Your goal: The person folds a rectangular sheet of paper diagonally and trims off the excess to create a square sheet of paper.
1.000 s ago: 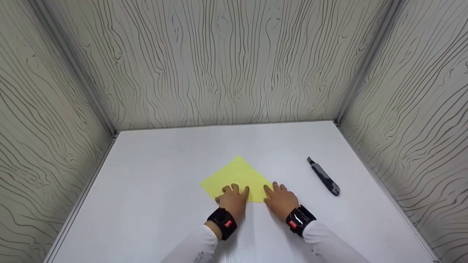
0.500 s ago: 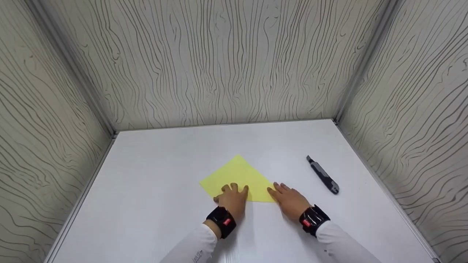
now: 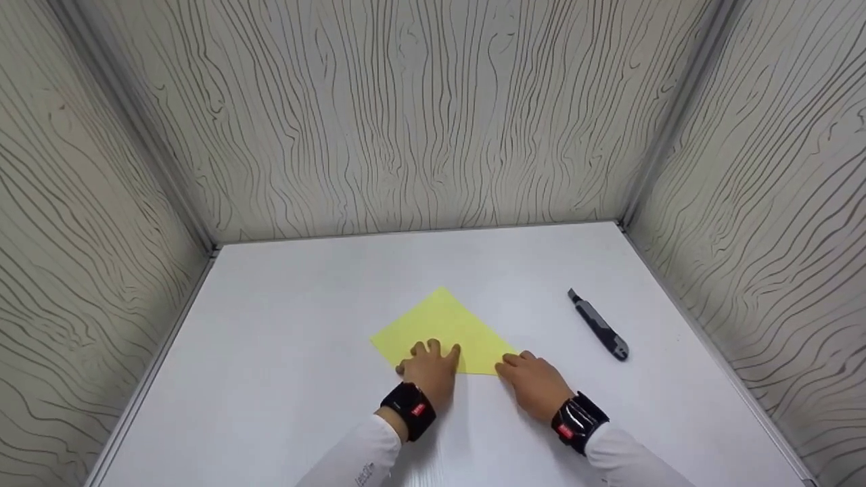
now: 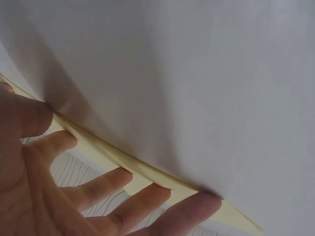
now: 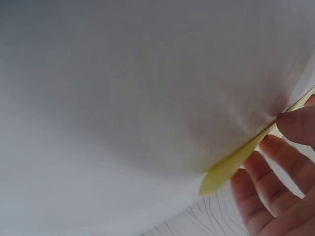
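A yellow sheet of paper (image 3: 443, 318), folded along its near edge, lies on the white table in the head view. My left hand (image 3: 431, 375) presses on its lower left part with spread fingers. The left wrist view shows those fingertips and the thumb along the folded edge of the yellow paper (image 4: 103, 150). My right hand (image 3: 538, 385) rests on the sheet's right corner, fingertips down on it. Seen from the right wrist, the thumb (image 5: 298, 125) is at the crease and the yellow corner (image 5: 221, 174) sticks out past the fingers.
A black and grey utility knife (image 3: 599, 326) lies on the table to the right of the paper. Wood-grain panels (image 3: 406, 122) enclose the white table (image 3: 284, 304) at the back and both sides.
My right hand has slid right along the near edge to the paper's right corner, then drawn slightly nearer. My left hand and the paper stay in place.
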Demonstrator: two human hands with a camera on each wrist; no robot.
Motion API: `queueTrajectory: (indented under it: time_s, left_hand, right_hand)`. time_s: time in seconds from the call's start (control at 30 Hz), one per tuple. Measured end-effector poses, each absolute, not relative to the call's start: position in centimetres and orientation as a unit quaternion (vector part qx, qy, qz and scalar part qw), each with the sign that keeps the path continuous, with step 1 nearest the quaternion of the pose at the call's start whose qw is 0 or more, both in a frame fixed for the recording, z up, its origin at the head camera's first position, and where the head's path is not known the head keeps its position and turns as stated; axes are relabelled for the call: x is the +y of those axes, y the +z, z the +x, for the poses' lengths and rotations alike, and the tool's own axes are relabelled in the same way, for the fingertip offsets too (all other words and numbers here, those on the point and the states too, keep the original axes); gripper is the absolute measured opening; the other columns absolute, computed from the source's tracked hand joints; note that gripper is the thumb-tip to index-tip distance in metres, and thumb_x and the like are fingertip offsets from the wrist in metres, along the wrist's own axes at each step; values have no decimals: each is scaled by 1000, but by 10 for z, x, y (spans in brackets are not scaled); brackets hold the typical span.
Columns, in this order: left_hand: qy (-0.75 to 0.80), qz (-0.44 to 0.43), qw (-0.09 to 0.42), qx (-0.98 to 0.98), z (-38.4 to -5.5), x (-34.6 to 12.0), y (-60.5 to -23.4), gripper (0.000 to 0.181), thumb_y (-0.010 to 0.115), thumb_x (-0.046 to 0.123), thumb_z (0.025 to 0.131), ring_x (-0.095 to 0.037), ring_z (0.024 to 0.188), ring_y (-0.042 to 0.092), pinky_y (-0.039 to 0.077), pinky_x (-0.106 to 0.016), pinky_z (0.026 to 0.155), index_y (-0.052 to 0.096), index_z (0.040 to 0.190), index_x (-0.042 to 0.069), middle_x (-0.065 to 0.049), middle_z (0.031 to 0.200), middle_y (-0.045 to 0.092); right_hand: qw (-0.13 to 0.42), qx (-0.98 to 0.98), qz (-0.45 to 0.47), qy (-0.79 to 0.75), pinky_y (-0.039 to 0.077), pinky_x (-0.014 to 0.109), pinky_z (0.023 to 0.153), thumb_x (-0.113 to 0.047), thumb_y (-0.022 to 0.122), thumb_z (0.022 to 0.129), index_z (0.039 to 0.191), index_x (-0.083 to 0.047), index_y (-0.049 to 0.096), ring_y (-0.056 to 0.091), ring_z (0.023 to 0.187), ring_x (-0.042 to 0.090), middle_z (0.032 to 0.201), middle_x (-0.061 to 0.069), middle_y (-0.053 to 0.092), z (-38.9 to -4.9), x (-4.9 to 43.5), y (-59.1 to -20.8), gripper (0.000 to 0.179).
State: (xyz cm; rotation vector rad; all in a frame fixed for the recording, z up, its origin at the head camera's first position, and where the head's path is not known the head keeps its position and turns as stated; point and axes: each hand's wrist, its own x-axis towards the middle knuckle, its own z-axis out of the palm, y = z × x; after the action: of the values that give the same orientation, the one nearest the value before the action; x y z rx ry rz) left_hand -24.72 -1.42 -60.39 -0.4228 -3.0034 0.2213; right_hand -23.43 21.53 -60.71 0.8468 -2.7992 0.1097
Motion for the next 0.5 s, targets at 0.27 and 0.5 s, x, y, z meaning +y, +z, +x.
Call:
queueTrajectory:
  time_s: [0.27, 0.5]
  left_hand:
    - [62, -137, 40, -988, -248, -15, -604, 47, 59, 28, 109, -41, 117, 64, 60, -53, 61, 60, 154, 41, -15, 141, 64]
    - [57, -136, 41, -988, -253, -16, -607, 43, 59, 35, 110, -40, 116, 64, 60, -54, 60, 61, 152, 42, -13, 139, 65]
  right_hand:
    - [64, -963, 253, 66, 63, 46, 80, -20, 73, 102, 124, -5, 77, 67, 97, 31, 115, 13, 74, -211, 209, -596, 27]
    - [48, -968, 235, 73, 52, 40, 67, -29, 73, 102, 119, -2, 77, 52, 84, 22, 98, 9, 63, -202, 210, -590, 32]
